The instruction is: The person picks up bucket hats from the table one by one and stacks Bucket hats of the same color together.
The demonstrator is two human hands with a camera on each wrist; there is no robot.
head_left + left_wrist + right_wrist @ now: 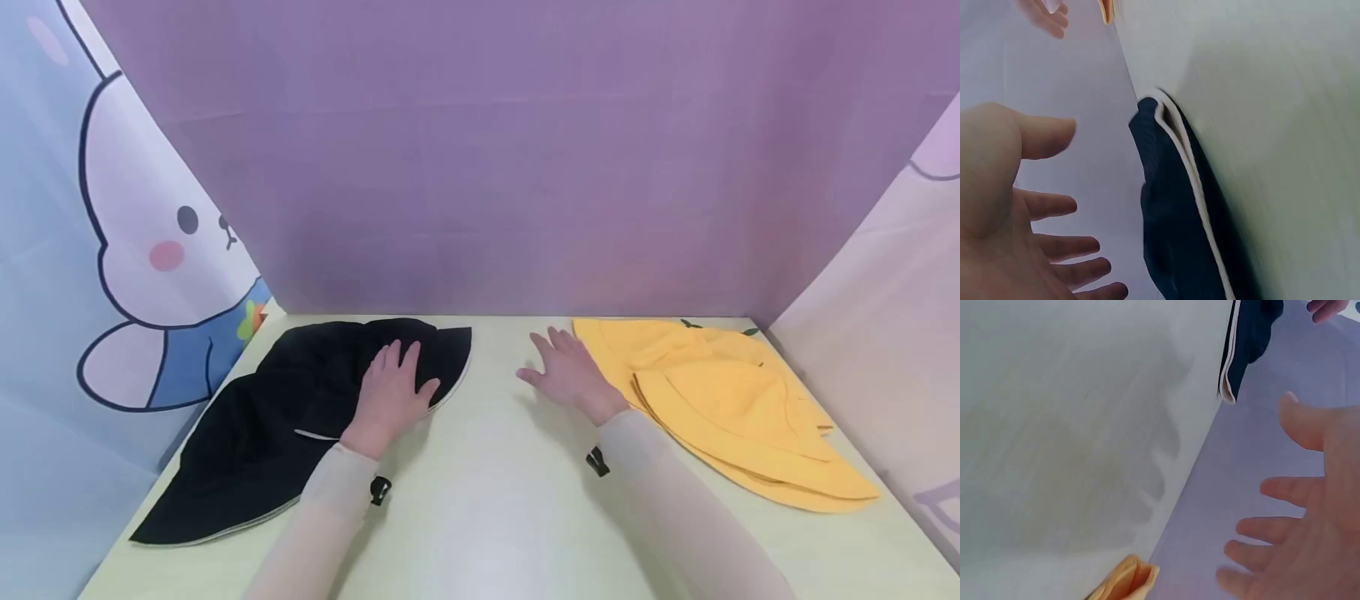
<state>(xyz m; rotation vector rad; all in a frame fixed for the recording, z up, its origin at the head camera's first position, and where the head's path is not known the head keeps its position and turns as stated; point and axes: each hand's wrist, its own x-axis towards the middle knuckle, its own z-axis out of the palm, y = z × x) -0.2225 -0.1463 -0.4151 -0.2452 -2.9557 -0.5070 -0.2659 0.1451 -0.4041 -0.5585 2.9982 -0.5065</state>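
On the left side of the table lie black cloth hats [240,442], folded flat and overlapping, with a pale edge along the brim. Yellow hats [727,408] lie on the right, also flattened, one brim over another, with small green leaf-like bits at the far edge. My left hand [390,392] hovers over the black hats with its fingers spread, and the left wrist view shows a gap between the palm and the dark fabric [1179,219]. My right hand [570,375] floats beside the near-left edge of the yellow hats, fingers extended, holding nothing; its shadow falls on the table.
A pale table [487,500] runs back to a purple cloth wall [510,167]. On the left hangs a blue curtain [52,467] with a cartoon rabbit print. A pale pink curtain [885,317] borders the right. Small black clips sit by both wrists.
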